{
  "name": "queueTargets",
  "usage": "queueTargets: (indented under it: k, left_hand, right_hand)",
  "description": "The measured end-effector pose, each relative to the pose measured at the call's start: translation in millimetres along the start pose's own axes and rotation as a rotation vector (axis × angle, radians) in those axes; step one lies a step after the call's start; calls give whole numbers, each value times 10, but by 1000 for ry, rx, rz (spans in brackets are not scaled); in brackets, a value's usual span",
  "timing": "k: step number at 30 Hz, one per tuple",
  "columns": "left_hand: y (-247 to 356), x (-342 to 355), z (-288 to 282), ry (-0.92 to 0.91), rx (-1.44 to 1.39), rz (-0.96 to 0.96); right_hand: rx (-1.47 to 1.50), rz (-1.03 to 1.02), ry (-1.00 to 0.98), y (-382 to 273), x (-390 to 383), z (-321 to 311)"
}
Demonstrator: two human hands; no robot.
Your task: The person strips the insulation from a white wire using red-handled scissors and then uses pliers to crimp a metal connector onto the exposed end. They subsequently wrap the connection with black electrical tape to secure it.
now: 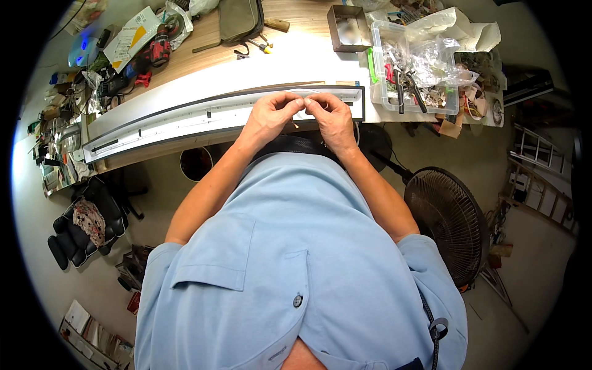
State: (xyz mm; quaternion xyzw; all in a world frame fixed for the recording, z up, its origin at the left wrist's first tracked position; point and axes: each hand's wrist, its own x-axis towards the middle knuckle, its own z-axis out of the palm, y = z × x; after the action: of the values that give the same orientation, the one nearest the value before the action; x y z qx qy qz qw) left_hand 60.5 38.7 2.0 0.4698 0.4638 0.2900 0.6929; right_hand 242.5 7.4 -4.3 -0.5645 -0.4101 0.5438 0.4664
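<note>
My left hand [271, 117] and my right hand [335, 120] meet above the right part of a long, narrow white panel [169, 121] with a black rim. Both are closed in a pinch, thumbs and index fingertips touching or nearly so. A thin pale cable [306, 90] seems to run through the fingers, arching just behind them. Beneath the left fingers hangs a small brass-coloured end [296, 126]. What exactly sits between the fingertips is too small to make out. Small black pieces [209, 115] and a thin dark line lie along the panel's white inside.
Behind the panel lie a red power tool [160, 49], an olive case [237, 21] and yellow-handled pliers [265, 48]. A clear plastic bin [381, 98] with tools and an open box [349, 29] stand at right. A floor fan [447, 222] is beside my right arm; a black chair [92, 222] stands left.
</note>
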Motion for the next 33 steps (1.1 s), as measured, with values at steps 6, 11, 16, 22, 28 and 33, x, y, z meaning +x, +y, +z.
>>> queueTargets:
  k: [6,11,16,22,28,33]
  left_hand:
    - [96,75,-31,18,148,-164]
    - [155,83,-51,2,113,-359]
    - [91,172,-87,-88,170,-442]
    - [50,-133,157,240,588,246]
    - [105,-75,215,248,924,600]
    - [107,-69,243,219,897,607]
  right_hand:
    - [-109,7,-7,27,-46,10]
    - [-392,-353,-31,0,-68,10]
    - [-499,-446,-49,25,-46,-39]
    - [-274,-183,112,90,-67,18]
    - [-271,-139,208,19,-114,45]
    - [-350,-217,215,25,-116,39]
